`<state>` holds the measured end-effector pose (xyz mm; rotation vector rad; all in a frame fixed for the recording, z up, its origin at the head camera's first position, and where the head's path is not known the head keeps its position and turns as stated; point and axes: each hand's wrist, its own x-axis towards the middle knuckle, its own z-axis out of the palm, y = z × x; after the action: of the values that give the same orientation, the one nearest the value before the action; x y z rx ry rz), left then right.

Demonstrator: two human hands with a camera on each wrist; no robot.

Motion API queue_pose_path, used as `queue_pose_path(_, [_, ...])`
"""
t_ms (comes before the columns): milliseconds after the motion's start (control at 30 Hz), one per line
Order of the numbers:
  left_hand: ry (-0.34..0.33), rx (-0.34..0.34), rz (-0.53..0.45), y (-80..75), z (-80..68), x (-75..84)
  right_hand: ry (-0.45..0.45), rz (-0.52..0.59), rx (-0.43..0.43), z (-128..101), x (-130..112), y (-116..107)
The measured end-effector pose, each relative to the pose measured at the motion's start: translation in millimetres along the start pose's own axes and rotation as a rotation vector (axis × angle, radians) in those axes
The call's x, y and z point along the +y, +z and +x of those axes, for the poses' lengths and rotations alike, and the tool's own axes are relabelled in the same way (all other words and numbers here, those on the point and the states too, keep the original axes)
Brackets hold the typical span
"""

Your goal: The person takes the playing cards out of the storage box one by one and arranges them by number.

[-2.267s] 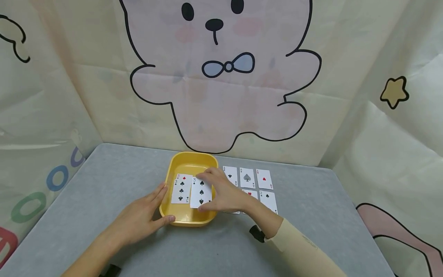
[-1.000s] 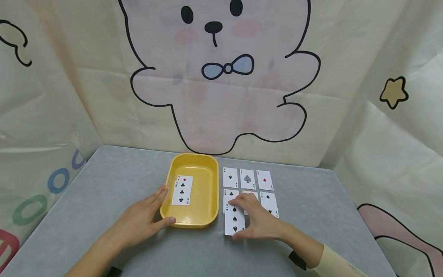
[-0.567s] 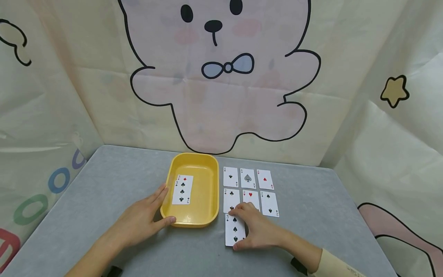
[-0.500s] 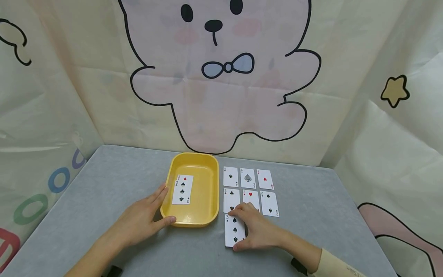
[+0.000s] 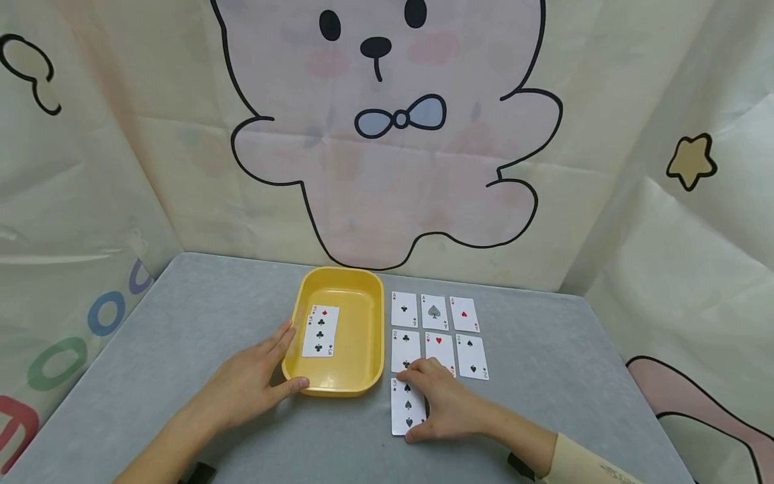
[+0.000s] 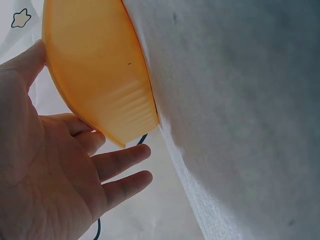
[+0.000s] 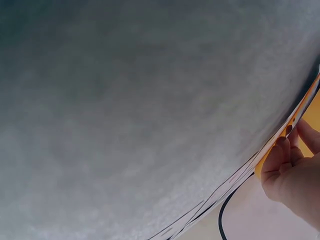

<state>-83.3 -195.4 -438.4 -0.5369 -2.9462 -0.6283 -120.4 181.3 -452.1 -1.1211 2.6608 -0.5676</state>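
A yellow tray (image 5: 363, 349) stands on the grey table (image 5: 181, 316). Inside it lies a three of clubs (image 5: 320, 331) on top of a red three. My left hand (image 5: 254, 380) rests against the tray's near left corner, fingers straight along the side and thumb on the front wall; the left wrist view shows this hand (image 6: 60, 165) beside the tray (image 6: 95, 75). To the right, my right hand (image 5: 438, 403) holds a three of spades (image 5: 405, 409) flat on the table, index finger at its far end, thumb at its near end.
Two rows of three face-up cards lie right of the tray: ace of clubs (image 5: 404, 309), ace of spades (image 5: 433, 311), ace of hearts (image 5: 463, 314), then two of clubs (image 5: 405, 348), two of hearts (image 5: 440, 345), two of spades (image 5: 471, 356). Cartoon cloth walls surround the table.
My right hand took the three of spades out of the tray, carried it right and laid it below the two of clubs. The left hand stayed at the tray.
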Motion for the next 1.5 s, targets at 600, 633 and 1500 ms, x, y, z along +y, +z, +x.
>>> queue_pose_path(600, [-0.003, -0.011, -0.004, 1.4, 0.0, -0.9, 0.003, -0.067, 0.026, -1.0, -0.8, -0.3])
queue_pose_path(633, [-0.003, -0.012, -0.004, 1.0, 0.2, -0.8, 0.007, -0.066, 0.034, -0.6, -1.5, -2.4])
queue_pose_path(1500, [-0.006, -0.016, -0.006, -0.8, 0.9, -0.5, 0.022, 0.098, 0.167, 50.7, -30.0, -61.4])
